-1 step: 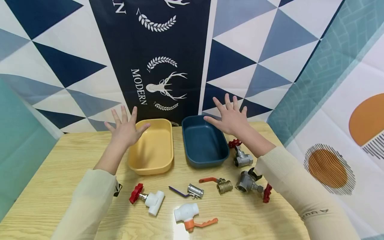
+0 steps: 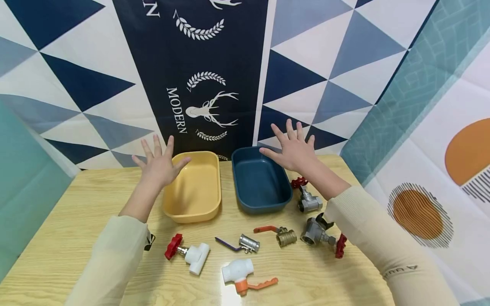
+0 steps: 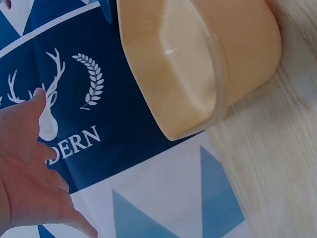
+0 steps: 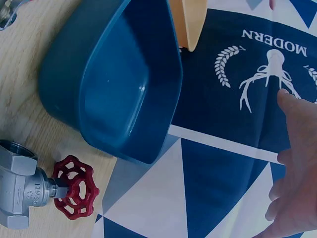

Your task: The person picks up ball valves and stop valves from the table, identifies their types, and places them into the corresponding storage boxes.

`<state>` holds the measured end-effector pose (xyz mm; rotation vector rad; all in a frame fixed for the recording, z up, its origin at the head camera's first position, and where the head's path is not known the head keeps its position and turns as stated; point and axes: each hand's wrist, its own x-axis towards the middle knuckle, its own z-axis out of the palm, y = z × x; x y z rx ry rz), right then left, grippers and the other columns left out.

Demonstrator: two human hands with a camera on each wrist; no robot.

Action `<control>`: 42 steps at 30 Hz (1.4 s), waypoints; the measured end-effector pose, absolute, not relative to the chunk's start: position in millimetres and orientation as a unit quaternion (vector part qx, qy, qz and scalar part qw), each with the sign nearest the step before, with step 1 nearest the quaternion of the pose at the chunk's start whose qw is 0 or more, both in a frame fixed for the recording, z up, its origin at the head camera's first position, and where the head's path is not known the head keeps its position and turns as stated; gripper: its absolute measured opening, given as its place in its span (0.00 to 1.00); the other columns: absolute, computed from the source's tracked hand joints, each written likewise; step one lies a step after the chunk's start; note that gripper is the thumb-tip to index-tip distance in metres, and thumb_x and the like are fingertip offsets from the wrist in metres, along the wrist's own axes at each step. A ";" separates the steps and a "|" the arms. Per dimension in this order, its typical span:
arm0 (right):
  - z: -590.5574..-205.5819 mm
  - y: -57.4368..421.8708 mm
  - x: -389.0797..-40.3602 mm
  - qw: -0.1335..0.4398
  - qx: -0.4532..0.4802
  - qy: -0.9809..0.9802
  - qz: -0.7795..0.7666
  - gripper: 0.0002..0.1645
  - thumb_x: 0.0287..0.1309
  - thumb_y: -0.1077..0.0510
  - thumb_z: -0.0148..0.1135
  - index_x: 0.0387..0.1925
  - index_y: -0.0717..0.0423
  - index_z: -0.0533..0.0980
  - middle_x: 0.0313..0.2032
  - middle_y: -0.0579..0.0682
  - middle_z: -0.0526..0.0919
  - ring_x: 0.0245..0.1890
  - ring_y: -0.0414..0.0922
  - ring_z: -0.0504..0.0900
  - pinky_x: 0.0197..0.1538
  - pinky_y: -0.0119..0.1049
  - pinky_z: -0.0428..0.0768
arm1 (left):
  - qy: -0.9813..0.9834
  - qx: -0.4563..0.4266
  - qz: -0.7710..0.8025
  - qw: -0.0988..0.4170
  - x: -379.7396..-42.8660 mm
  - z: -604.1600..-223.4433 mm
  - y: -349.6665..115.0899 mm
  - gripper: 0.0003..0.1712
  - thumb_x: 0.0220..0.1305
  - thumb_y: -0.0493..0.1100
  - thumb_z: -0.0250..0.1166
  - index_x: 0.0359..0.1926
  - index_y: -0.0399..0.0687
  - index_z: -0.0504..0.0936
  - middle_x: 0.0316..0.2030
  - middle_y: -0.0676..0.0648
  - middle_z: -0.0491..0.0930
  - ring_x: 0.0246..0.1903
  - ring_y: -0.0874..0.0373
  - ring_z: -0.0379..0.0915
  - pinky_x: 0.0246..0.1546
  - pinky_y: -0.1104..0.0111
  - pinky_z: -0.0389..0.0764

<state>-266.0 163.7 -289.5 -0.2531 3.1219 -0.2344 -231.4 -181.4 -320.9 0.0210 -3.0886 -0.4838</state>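
My left hand [image 2: 158,166], fingers spread and holding nothing, hovers by the left rim of a yellow bin [image 2: 193,187]. With its fingers also spread, my right hand [image 2: 295,149] is above the back right corner of a dark blue bin [image 2: 262,182]. Both bins stand empty. Below my right forearm lie a small steel gate valve [image 2: 309,202] with a red handwheel [image 4: 77,187] and a larger grey valve [image 2: 314,232]. A white plastic valve [image 2: 197,258] with a red handwheel lies in front of the yellow bin.
Along the table's [image 2: 76,238] middle are a small steel ball valve [image 2: 249,244] with a purple lever and a brass ball valve [image 2: 286,237] with a red lever. Nearer is a white ball valve [image 2: 238,271] with an orange handle. A patterned cloth [image 2: 206,51] hangs behind.
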 end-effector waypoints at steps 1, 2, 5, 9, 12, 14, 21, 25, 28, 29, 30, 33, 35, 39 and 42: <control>-289.2 163.4 -266.0 0.000 -0.080 0.994 -0.073 0.55 0.49 0.17 0.36 0.72 0.33 0.36 0.73 0.56 0.28 0.72 0.58 0.25 0.64 0.72 0.34 | -0.988 0.008 -0.154 0.006 -231.0 -321.1 -182.4 0.55 0.58 0.78 0.37 0.74 0.51 0.33 0.70 0.33 0.20 0.65 0.32 0.06 0.54 0.27 0.23; -289.2 163.3 -266.5 -0.001 -0.080 0.994 -0.071 0.55 0.49 0.17 0.36 0.72 0.33 0.36 0.73 0.56 0.28 0.72 0.59 0.26 0.64 0.72 0.35 | -0.988 0.009 -0.153 0.006 -230.6 -321.3 -183.1 0.55 0.58 0.78 0.37 0.74 0.51 0.33 0.70 0.33 0.20 0.65 0.32 0.06 0.54 0.27 0.23; -288.8 162.8 -267.6 0.000 -0.079 0.995 -0.068 0.55 0.50 0.17 0.36 0.73 0.33 0.36 0.73 0.56 0.29 0.72 0.59 0.26 0.64 0.71 0.35 | -0.989 0.015 -0.145 0.003 -229.0 -323.1 -187.6 0.55 0.57 0.79 0.36 0.74 0.52 0.33 0.70 0.32 0.20 0.65 0.31 0.07 0.54 0.26 0.25; -288.7 162.0 -267.8 0.002 -0.078 0.995 -0.061 0.55 0.50 0.17 0.35 0.73 0.34 0.36 0.73 0.57 0.30 0.72 0.59 0.26 0.64 0.71 0.37 | -0.990 0.023 -0.139 0.002 -226.2 -326.1 -193.6 0.55 0.56 0.80 0.34 0.74 0.53 0.33 0.70 0.32 0.21 0.65 0.29 0.08 0.53 0.26 0.25; -289.3 162.3 -267.4 0.005 -0.076 0.995 -0.059 0.55 0.50 0.17 0.35 0.73 0.34 0.36 0.73 0.57 0.31 0.72 0.59 0.27 0.65 0.71 0.38 | -0.989 0.026 -0.142 -0.002 -224.2 -327.1 -196.6 0.55 0.57 0.80 0.35 0.74 0.53 0.32 0.70 0.32 0.21 0.65 0.30 0.07 0.53 0.26 0.24; -289.9 163.4 -267.1 0.008 -0.074 0.996 -0.058 0.55 0.49 0.17 0.35 0.73 0.34 0.36 0.73 0.57 0.30 0.72 0.59 0.28 0.64 0.71 0.38 | -0.989 0.028 -0.146 -0.004 -223.9 -327.4 -198.0 0.56 0.56 0.80 0.36 0.74 0.53 0.32 0.70 0.32 0.20 0.64 0.31 0.06 0.53 0.26 0.23; -289.3 174.3 -267.5 -0.004 -0.068 0.996 -0.054 0.55 0.50 0.17 0.36 0.73 0.34 0.37 0.73 0.58 0.31 0.72 0.60 0.29 0.64 0.71 0.39 | -0.988 0.032 -0.148 0.002 -226.6 -327.2 -200.8 0.57 0.54 0.82 0.35 0.73 0.54 0.31 0.69 0.33 0.19 0.64 0.32 0.04 0.53 0.26 0.23; -284.2 184.1 -265.8 -0.007 -0.066 0.996 -0.052 0.55 0.50 0.17 0.35 0.73 0.35 0.36 0.73 0.59 0.30 0.72 0.61 0.29 0.64 0.71 0.39 | -0.988 0.028 -0.153 0.006 -229.3 -324.3 -199.5 0.57 0.55 0.81 0.37 0.73 0.54 0.32 0.69 0.32 0.19 0.65 0.32 0.05 0.52 0.25 0.24; -280.2 191.2 -264.1 -0.009 -0.061 0.997 -0.047 0.56 0.50 0.16 0.34 0.73 0.36 0.36 0.72 0.60 0.30 0.72 0.62 0.30 0.64 0.71 0.41 | -0.986 0.020 -0.163 0.013 -231.4 -321.5 -198.5 0.57 0.56 0.79 0.41 0.74 0.53 0.33 0.70 0.31 0.22 0.66 0.30 0.11 0.53 0.25 0.29; -279.2 193.0 -263.8 -0.009 -0.061 0.997 -0.047 0.56 0.50 0.16 0.34 0.73 0.37 0.36 0.72 0.61 0.30 0.72 0.62 0.31 0.64 0.70 0.41 | -0.986 0.017 -0.167 0.016 -232.2 -320.7 -198.9 0.56 0.57 0.78 0.42 0.74 0.52 0.34 0.70 0.31 0.24 0.66 0.29 0.13 0.53 0.25 0.31; -278.4 194.4 -263.7 -0.010 -0.061 0.997 -0.047 0.57 0.49 0.16 0.34 0.73 0.38 0.36 0.72 0.61 0.30 0.72 0.62 0.32 0.64 0.70 0.42 | -0.985 0.014 -0.170 0.021 -232.5 -319.8 -199.8 0.56 0.58 0.77 0.44 0.74 0.51 0.35 0.70 0.30 0.26 0.67 0.28 0.16 0.53 0.24 0.34; -277.1 196.6 -263.8 -0.015 -0.063 0.997 -0.043 0.58 0.49 0.16 0.34 0.73 0.39 0.37 0.72 0.63 0.33 0.72 0.64 0.37 0.64 0.69 0.47 | -0.982 0.010 -0.182 0.040 -232.2 -317.0 -205.3 0.53 0.61 0.71 0.49 0.74 0.48 0.39 0.71 0.28 0.36 0.68 0.27 0.29 0.54 0.25 0.44; -277.0 196.8 -264.6 -0.020 -0.066 0.997 -0.044 0.58 0.49 0.17 0.35 0.73 0.41 0.38 0.72 0.64 0.36 0.71 0.65 0.41 0.63 0.69 0.50 | -0.979 0.011 -0.195 0.054 -231.0 -315.5 -210.3 0.51 0.62 0.67 0.52 0.73 0.47 0.41 0.70 0.28 0.43 0.67 0.28 0.39 0.55 0.28 0.50; -278.8 198.8 -265.4 -0.032 -0.067 0.996 -0.057 0.58 0.49 0.17 0.38 0.73 0.44 0.44 0.71 0.66 0.46 0.68 0.66 0.51 0.60 0.68 0.58 | -0.971 0.018 -0.232 0.061 -226.8 -315.1 -219.2 0.48 0.64 0.60 0.55 0.73 0.42 0.45 0.66 0.26 0.51 0.64 0.29 0.50 0.59 0.36 0.58; -282.3 203.8 -265.0 -0.028 -0.064 0.994 -0.078 0.58 0.50 0.18 0.40 0.72 0.48 0.48 0.70 0.66 0.52 0.66 0.66 0.56 0.57 0.68 0.63 | -0.965 0.025 -0.257 0.044 -224.6 -317.4 -224.5 0.48 0.64 0.60 0.55 0.72 0.39 0.46 0.66 0.26 0.52 0.64 0.30 0.51 0.61 0.39 0.59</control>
